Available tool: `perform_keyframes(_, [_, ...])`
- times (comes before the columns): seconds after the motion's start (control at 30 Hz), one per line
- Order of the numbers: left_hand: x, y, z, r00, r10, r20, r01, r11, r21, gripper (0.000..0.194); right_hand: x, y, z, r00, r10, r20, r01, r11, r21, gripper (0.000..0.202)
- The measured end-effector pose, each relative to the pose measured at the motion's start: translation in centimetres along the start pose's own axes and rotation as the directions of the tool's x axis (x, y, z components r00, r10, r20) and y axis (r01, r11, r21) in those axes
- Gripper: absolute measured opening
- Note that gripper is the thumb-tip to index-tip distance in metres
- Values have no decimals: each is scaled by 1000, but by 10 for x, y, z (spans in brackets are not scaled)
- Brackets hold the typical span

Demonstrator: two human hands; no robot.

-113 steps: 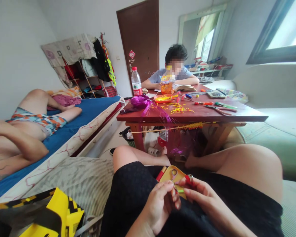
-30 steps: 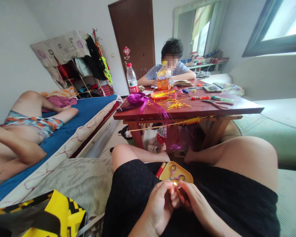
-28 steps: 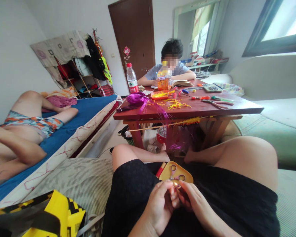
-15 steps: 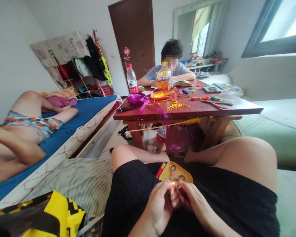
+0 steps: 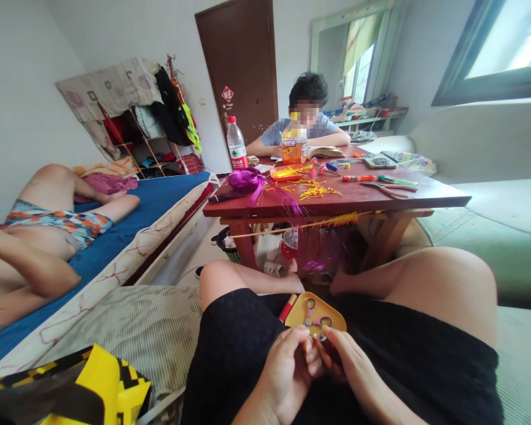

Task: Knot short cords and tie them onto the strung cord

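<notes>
Both hands meet over my lap, in front of a yellow tray [image 5: 299, 308]. My left hand [image 5: 287, 360] is closed in a pinch, thumb against forefinger; whatever lies between the tips is too small to make out. Close against it, my right hand [image 5: 346, 352] is wrapped round a dark lighter [image 5: 330, 349], its metal top facing the left fingertips. No flame shows on it. In the tray, just beyond my fingers, lies a pair of scissors [image 5: 310, 304] with pink handles. A red and tan stick-like piece [image 5: 288, 309] rests at the tray's left edge.
Ahead stands a red-brown table [image 5: 256, 204] with purple strands [image 5: 248, 180], yellow stems [image 5: 316, 191], pliers [image 5: 387, 188] and bottles [image 5: 236, 144]. A person [image 5: 307, 112] sits behind it. Another person [image 5: 62, 218] lies on the bed at left. A yellow-black bag [image 5: 101, 383] is at lower left.
A small orange glow between my fingertips has gone, and the lighter's metal top now shows. My hands have barely moved otherwise.
</notes>
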State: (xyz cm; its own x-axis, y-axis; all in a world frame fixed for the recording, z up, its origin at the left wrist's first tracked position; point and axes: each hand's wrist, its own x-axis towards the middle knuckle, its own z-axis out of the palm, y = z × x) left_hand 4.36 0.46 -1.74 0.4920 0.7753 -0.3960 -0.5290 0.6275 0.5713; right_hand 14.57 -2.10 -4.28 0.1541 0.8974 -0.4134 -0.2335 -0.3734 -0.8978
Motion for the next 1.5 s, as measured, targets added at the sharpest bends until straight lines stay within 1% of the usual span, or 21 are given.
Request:
perform_keyframes(0.2, [1, 1, 1, 998, -22, 67, 26, 998, -54, 35, 2, -3, -6, 990, 48, 130, -72, 980, 186, 51])
perform_keyframes(0.33, [0, 4, -4, 985, -36, 169, 43, 998, -34, 36, 12, -10, -24, 995, -21, 98, -5, 967, 256, 54])
perform_keyframes(0.43, [-1, 7, -7, 972, -18, 234, 22, 1000, -16, 34, 16, -16, -32, 993, -26, 115, -7, 961, 275, 53])
perform_keyframes(0.57, [-1, 8, -8, 963, -18, 269, 23, 1000, -17, 35, 13, -24, -33, 992, -38, 117, 17, 984, 175, 56])
perform_keyframes(0.67, [0, 7, -7, 968, -22, 249, 33, 999, -40, 37, 14, -26, -40, 989, -125, 77, 129, 990, -53, 54])
perform_keyframes(0.7, [0, 7, -7, 969, -25, 246, 37, 998, -44, 37, 17, -26, -43, 980, -181, 80, 193, 962, -192, 51])
perform_keyframes(0.73, [1, 5, -7, 970, -22, 242, 34, 998, -46, 37, 22, -24, -47, 965, -242, 98, 261, 888, -378, 45])
perform_keyframes(0.77, [1, 4, -8, 974, -7, 227, 19, 999, -51, 37, 27, -21, -50, 947, -294, 126, 311, 757, -575, 37])
perform_keyframes(0.83, [3, 1, -11, 989, 55, 135, -45, 996, -80, 29, 41, -13, -54, 920, -343, 187, 327, 412, -850, 20])
perform_keyframes(0.87, [4, 0, -13, 994, 90, 66, -84, 992, -93, 24, 49, -7, -54, 917, -344, 200, 311, 303, -901, 18])
perform_keyframes(0.93, [6, -1, -18, 988, 144, -58, -149, 984, -98, 22, 62, 3, -51, 920, -322, 223, 306, 236, -922, 22])
perform_keyframes(1.03, [9, 2, -23, 984, 168, -64, -172, 983, -66, 26, 70, 7, -45, 917, -301, 263, 346, 269, -899, 22])
perform_keyframes(1.1, [9, 5, -23, 985, 169, -31, -171, 982, -74, 30, 65, 0, -42, 906, -320, 276, 374, 300, -878, 20])
perform_keyframes(1.13, [9, 7, -21, 985, 170, -23, -172, 982, -82, 31, 59, -6, -41, 903, -326, 280, 390, 348, -853, 22])
perform_keyframes(1.2, [9, 8, -16, 984, 178, -19, -179, 980, -85, 32, 44, -19, -36, 909, -294, 296, 414, 552, -724, 28])
perform_keyframes(1.23, [8, 8, -14, 982, 186, -12, -187, 980, -69, 32, 35, -24, -33, 921, -240, 307, 376, 750, -543, 30])
perform_keyframes(1.27, [8, 8, -12, 981, 195, 5, -195, 980, -41, 33, 28, -29, -29, 925, -179, 335, 296, 892, -342, 30])
perform_keyframes(1.3, [8, 8, -10, 978, 206, 26, -205, 979, -12, 34, 21, -33, -24, 919, -135, 370, 208, 964, -166, 29])
perform_keyframes(1.33, [8, 7, -9, 976, 215, 46, -215, 976, 16, 36, 16, -35, -20, 910, -119, 398, 137, 990, -16, 28])
perform_keyframes(1.4, [7, 7, -9, 972, 228, 52, -230, 971, 61, 36, 10, -38, -14, 906, -134, 401, 92, 988, 124, 26])
perform_keyframes(1.5, [6, 11, -14, 966, 257, -7, -253, 954, 159, 34, 10, -40, -13, 923, -167, 345, 132, 984, 123, 30])
